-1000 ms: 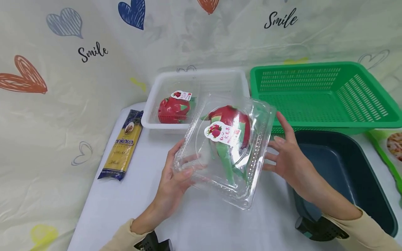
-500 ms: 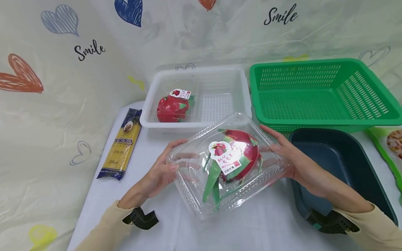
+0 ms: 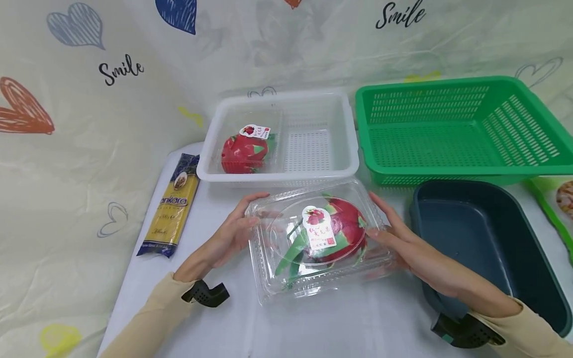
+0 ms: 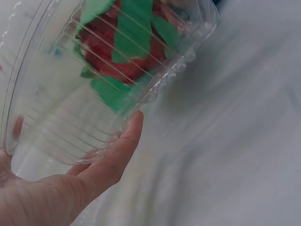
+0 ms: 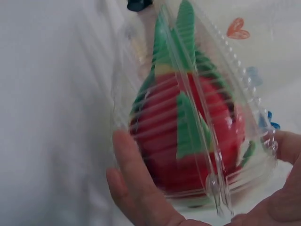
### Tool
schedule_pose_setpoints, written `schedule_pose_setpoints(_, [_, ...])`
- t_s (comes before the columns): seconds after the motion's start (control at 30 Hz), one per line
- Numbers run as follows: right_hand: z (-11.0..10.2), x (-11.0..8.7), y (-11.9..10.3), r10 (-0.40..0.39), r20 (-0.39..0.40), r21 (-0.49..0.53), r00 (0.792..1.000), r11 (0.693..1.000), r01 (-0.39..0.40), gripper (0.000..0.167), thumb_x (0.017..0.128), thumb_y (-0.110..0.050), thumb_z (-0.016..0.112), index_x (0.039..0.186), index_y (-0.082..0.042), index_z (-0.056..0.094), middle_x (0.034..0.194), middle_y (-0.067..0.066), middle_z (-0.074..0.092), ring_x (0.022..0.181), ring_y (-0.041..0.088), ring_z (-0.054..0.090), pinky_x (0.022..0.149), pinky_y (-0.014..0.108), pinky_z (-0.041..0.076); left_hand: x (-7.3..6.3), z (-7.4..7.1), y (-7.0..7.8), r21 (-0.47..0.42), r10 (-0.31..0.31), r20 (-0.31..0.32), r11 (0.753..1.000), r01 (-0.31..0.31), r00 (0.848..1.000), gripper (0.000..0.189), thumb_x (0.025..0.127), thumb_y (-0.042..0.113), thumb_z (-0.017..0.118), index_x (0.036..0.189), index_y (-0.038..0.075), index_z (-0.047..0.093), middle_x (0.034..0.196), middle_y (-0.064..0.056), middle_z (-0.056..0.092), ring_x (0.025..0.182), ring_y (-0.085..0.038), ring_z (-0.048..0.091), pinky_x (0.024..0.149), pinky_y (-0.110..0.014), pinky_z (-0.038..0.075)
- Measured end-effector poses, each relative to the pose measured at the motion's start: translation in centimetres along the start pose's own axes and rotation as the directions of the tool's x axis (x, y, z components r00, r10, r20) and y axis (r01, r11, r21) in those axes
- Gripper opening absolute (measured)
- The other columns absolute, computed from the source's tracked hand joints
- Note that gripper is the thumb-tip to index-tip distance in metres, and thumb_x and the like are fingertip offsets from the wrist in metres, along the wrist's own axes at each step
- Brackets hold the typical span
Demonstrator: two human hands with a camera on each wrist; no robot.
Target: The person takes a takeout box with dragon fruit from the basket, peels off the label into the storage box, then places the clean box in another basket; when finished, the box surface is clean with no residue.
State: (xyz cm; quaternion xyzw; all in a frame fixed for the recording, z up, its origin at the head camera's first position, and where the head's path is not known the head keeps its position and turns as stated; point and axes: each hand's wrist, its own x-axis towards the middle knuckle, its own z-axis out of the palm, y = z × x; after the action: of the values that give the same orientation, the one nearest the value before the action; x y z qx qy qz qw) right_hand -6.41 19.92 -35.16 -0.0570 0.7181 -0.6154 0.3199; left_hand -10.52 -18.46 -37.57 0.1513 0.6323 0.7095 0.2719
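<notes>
A clear plastic clamshell box (image 3: 268, 278) with a red and green dragon fruit (image 3: 353, 223) inside is held over the front of the table, lid up. A white label (image 3: 321, 236) sits on its lid. My left hand (image 3: 226, 243) grips the left end, thumb on top and fingers stretched beneath the ribbed bottom, as the left wrist view shows. At the other end my right hand (image 3: 407, 243) holds the box, thumb over the lid and fingers along the underside. In the right wrist view the dragon fruit (image 5: 188, 136) lies close to that hand's fingers (image 5: 141, 183).
Behind the box stands a white basket (image 3: 277, 177) with a second boxed dragon fruit (image 3: 243, 153) in its left half. Right of it is a green basket (image 3: 465, 171), with a dark blue tub (image 3: 465, 223) in front. A yellow pasta packet (image 3: 172, 211) lies left; a green-edged packet (image 3: 552, 209) lies far right.
The box has come down and toward me, away from the white basket, and turned so its long side runs crosswise. The right hand has closed onto its right end.
</notes>
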Motion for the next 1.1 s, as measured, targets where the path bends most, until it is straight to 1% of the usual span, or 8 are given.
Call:
schedule_pose_setpoints(0.1, [0.2,-0.2,0.1,0.032,0.002,0.008,0.999,0.999,-0.032,0.078,0.111,-0.041,0.045,0.159,-0.057,-0.015,0.171,0.012,-0.017,0.154,0.052,0.001,0.104,0.083,0.030,0.5,-0.1,-0.2,0.001,-0.005,-0.020,1.000,0.005,1.000,0.055,0.105,0.025,0.038,0.159,0.024,0.025,0.157,-0.029,0.034,0.133,-0.049,0.054,0.099,-0.062,0.054])
schedule_pose_setpoints(0.2, [0.4,-0.3,0.2,0.067,0.008,0.013,0.998,0.998,-0.067,0.081,0.110,-0.043,0.046,0.159,-0.057,-0.017,0.171,0.017,-0.012,0.154,0.051,0.003,0.108,0.081,0.030,0.9,-0.2,-0.4,0.012,-0.010,-0.032,1.000,0.011,0.999,0.054,0.106,0.029,0.037,0.158,0.021,0.027,0.157,-0.028,0.034,0.130,-0.049,0.057,0.097,-0.060,0.056])
schedule_pose_setpoints(0.37, [0.9,-0.3,0.4,0.103,0.028,0.021,0.994,0.994,-0.104,0.086,0.110,-0.041,0.050,0.161,-0.051,-0.019,0.166,0.025,0.010,0.149,0.046,0.028,0.110,0.069,0.040,1.5,-0.5,-0.6,0.044,-0.025,-0.028,0.999,0.026,0.999,0.056,0.107,0.032,0.037,0.160,0.016,0.026,0.157,-0.027,0.035,0.128,-0.046,0.059,0.097,-0.059,0.056])
schedule_pose_setpoints(0.47, [1.1,-0.2,0.4,0.097,0.046,0.022,0.994,0.995,-0.098,0.087,0.110,-0.039,0.051,0.162,-0.048,-0.018,0.161,0.027,0.020,0.137,0.041,0.047,0.109,0.062,0.045,2.0,-0.8,-0.6,0.047,-0.034,-0.018,0.998,0.035,0.999,0.058,0.108,0.032,0.036,0.162,0.015,0.025,0.157,-0.027,0.035,0.128,-0.047,0.058,0.096,-0.060,0.056])
schedule_pose_setpoints(0.6, [1.1,-0.1,0.0,0.075,0.061,0.031,0.995,0.997,-0.077,0.088,0.110,-0.035,0.053,0.163,-0.045,-0.017,0.156,0.027,0.022,0.118,0.034,0.064,0.106,0.053,0.051,2.5,-1.4,-0.6,0.044,-0.037,-0.026,0.998,0.038,0.999,0.059,0.108,0.032,0.037,0.162,0.012,0.024,0.156,-0.028,0.035,0.127,-0.047,0.059,0.095,-0.059,0.057])
schedule_pose_setpoints(0.7, [1.2,0.0,-0.2,0.062,0.071,0.031,0.996,0.997,-0.064,0.090,0.110,-0.032,0.054,0.163,-0.043,-0.018,0.154,0.028,0.021,0.109,0.033,0.067,0.100,0.047,0.055,2.9,-1.7,-0.6,0.044,-0.038,-0.038,0.998,0.040,0.999,0.058,0.108,0.032,0.037,0.162,0.012,0.025,0.157,-0.026,0.035,0.128,-0.048,0.058,0.094,-0.059,0.058])
schedule_pose_setpoints(0.83, [1.1,0.2,-0.2,0.057,0.078,0.023,0.995,0.998,-0.059,0.092,0.109,-0.028,0.055,0.164,-0.039,-0.018,0.149,0.029,0.026,0.110,0.033,0.064,0.094,0.042,0.058,3.2,-1.8,-0.4,0.064,-0.044,-0.037,0.997,0.046,0.998,0.059,0.109,0.032,0.036,0.164,0.015,0.023,0.159,-0.022,0.032,0.132,-0.050,0.053,0.094,-0.058,0.058])
schedule_pose_setpoints(1.1, [0.5,0.6,-0.3,0.046,0.095,0.007,0.994,0.999,-0.047,0.093,0.110,-0.027,0.055,0.164,-0.039,-0.020,0.149,0.030,0.026,0.099,0.035,0.069,0.096,0.042,0.057,3.4,-2.0,-0.2,0.128,-0.042,-0.033,0.991,0.045,0.999,0.060,0.110,0.033,0.033,0.166,0.015,0.020,0.160,-0.022,0.030,0.137,-0.054,0.047,0.101,-0.058,0.054])
